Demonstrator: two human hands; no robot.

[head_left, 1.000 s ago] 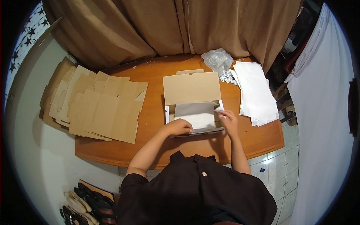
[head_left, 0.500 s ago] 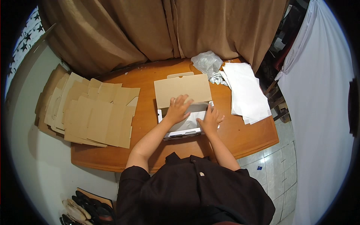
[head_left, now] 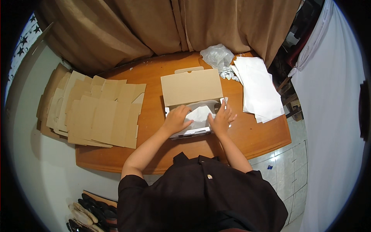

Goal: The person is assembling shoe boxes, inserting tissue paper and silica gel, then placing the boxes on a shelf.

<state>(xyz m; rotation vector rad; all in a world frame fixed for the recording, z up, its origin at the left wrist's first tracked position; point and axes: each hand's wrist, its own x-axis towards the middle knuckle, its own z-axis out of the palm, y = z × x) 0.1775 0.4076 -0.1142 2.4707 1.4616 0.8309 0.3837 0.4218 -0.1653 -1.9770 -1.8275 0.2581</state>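
An open cardboard box [head_left: 192, 101] is seen near the middle of a round wooden desk [head_left: 154, 81], its brown lid raised and tilted away from the person. White paper [head_left: 198, 116] is pressed into the box by both hands. The left hand [head_left: 176, 119] is laid flat on the left part of the paper, fingers spread and loosely curved; no closed grip is formed, and the paper is held down rather than pinched. The right hand [head_left: 222, 119] is placed at the right end of the box, fingers splayed open over the paper and the box's edge; whether anything is caught under the palm cannot be told.

To the left of the box, a stack of flat cardboard sheets [head_left: 96, 110] is spread over the desk's edge. To the right of the box, a pile of white paper sheets [head_left: 259, 91] is laid out, and just behind the box, on the right, a crumpled clear plastic bag [head_left: 217, 56] is seen. Brown curtains [head_left: 154, 27] are hung behind the desk. Well below the box, on the floor at the lower left, several pairs of shoes [head_left: 91, 214] are lined up.
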